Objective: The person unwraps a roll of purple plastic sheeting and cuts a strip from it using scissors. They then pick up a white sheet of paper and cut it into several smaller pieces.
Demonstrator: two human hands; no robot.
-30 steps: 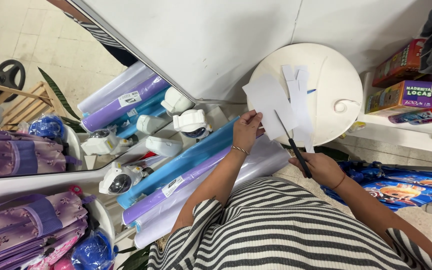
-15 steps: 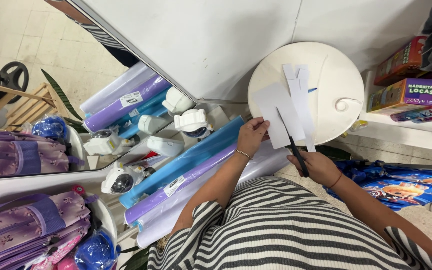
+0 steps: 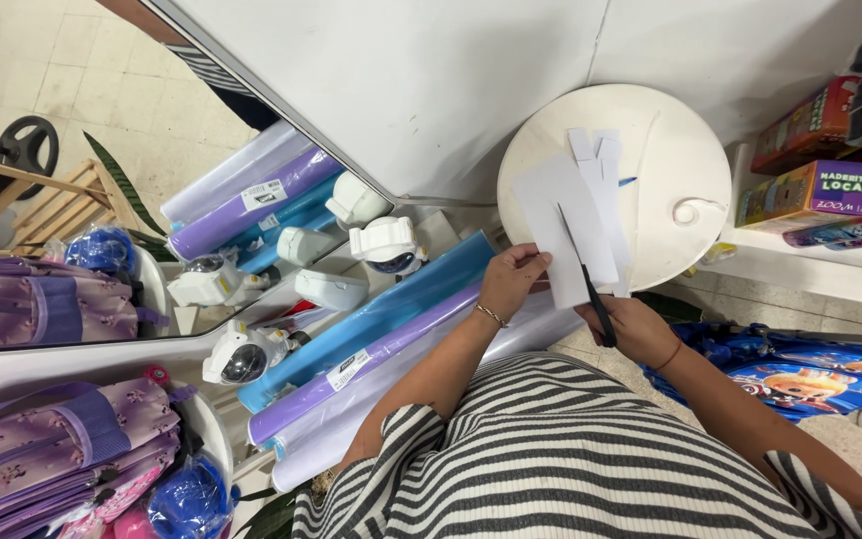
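Left hand pinches white paper; right hand grips scissors (mid-sheet), round table beneath.

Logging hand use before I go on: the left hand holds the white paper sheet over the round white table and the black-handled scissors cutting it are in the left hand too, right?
Not quite. The head view shows the black-handled scissors in the right hand; the left hand holds the white paper sheet over the round white table.

white paper over a white round tabletop at upper right; black scissors; black-and-white striped shirt at the bottom; blue roll and purple roll mid-left; lilac flowered backpack lower left.
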